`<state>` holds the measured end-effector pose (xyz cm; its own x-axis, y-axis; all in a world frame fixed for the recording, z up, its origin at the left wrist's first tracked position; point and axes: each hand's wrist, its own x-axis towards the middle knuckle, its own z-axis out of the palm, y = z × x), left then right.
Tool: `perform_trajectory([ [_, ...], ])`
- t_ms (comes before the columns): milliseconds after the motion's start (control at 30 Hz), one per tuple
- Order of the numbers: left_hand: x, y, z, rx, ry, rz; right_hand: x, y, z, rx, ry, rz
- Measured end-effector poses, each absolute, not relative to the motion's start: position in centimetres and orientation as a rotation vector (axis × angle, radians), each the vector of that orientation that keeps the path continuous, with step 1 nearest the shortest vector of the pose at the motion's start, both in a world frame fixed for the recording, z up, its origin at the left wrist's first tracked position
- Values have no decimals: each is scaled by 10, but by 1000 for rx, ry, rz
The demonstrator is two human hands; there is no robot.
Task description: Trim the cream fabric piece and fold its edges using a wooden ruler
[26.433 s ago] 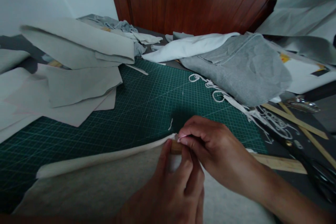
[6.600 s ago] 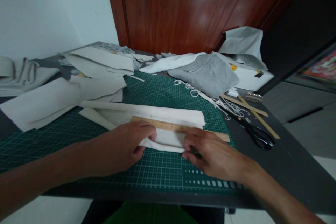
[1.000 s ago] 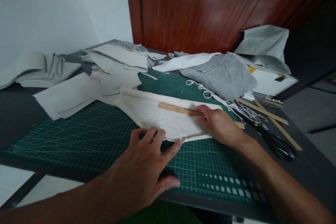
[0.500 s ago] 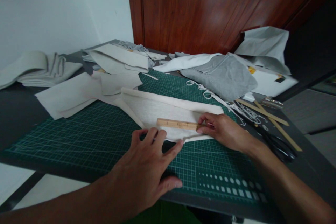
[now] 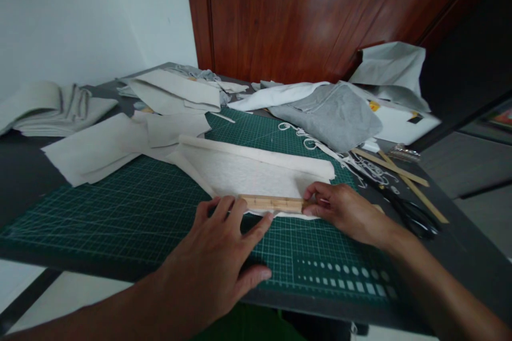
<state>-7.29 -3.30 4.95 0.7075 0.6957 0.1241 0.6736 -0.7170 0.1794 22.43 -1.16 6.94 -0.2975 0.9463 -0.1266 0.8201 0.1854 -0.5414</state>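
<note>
A pale cloth piece [image 5: 240, 168] lies on the green cutting mat [image 5: 156, 208], its far edge folded over in a long strip. Along its near edge rests a short wooden ruler [image 5: 274, 203]. My right hand [image 5: 340, 208] pinches the ruler's right end between thumb and fingers. With fingers spread, my left hand [image 5: 224, 245] presses on the cloth's near edge, its fingertips by the ruler's left end. Part of the near edge is hidden under my fingers.
Black scissors [image 5: 416, 216], wooden strips [image 5: 414, 186] and tangled white cord [image 5: 316, 144] lie to the right. Behind are grey cloth [image 5: 340, 117] and a white box [image 5: 408, 122]. Pale fabric pieces [image 5: 96, 144] cover the left.
My right hand has brought the ruler nearer to me, from the middle of the cloth to its near edge. My left hand stays on the edge. The view has shifted slightly.
</note>
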Motion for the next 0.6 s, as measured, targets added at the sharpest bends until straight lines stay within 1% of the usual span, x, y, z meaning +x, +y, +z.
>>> perform_trajectory([
  [300, -76, -26, 49, 2838, 1104, 271, 224, -14, 69, -1715, -2171, 775],
  [600, -76, -27, 45, 2858, 1093, 299, 236, -13, 71, -1738, -2141, 917],
])
